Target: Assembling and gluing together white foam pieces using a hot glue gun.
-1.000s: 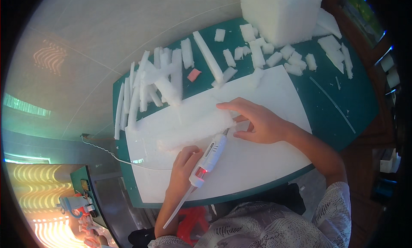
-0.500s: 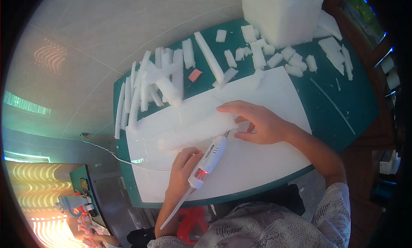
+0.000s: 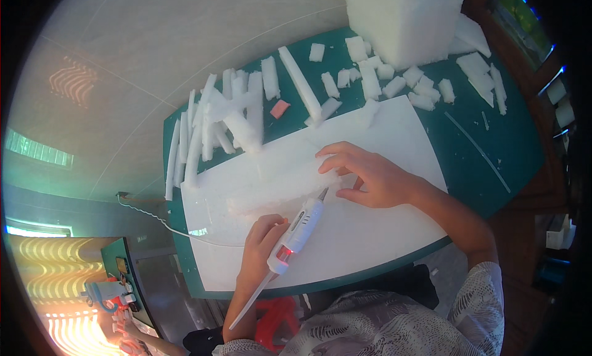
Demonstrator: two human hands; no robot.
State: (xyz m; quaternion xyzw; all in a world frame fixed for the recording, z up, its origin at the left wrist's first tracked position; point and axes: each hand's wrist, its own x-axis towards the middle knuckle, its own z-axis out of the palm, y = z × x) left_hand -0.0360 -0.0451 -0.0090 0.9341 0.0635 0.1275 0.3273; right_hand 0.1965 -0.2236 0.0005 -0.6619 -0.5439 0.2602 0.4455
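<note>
My left hand [image 3: 262,245] grips a white glue gun [image 3: 297,233] with a red light on its body; its nozzle points at the right end of a long white foam strip [image 3: 277,186]. That strip lies on a large white foam sheet [image 3: 370,233] on the green cutting mat [image 3: 487,152]. My right hand [image 3: 370,174] rests on the sheet with its fingertips pressing the strip's right end, just beyond the nozzle.
Several cut foam strips [image 3: 209,128] are heaped at the mat's back left, and small foam blocks [image 3: 394,85] are scattered at the back. A big white foam block [image 3: 401,20] stands at the far edge. A small pink piece [image 3: 279,108] lies among them. A white cord [image 3: 148,211] trails left.
The glue gun's tip has crept a little to the right along the strip's edge. My right hand stays put on the strip.
</note>
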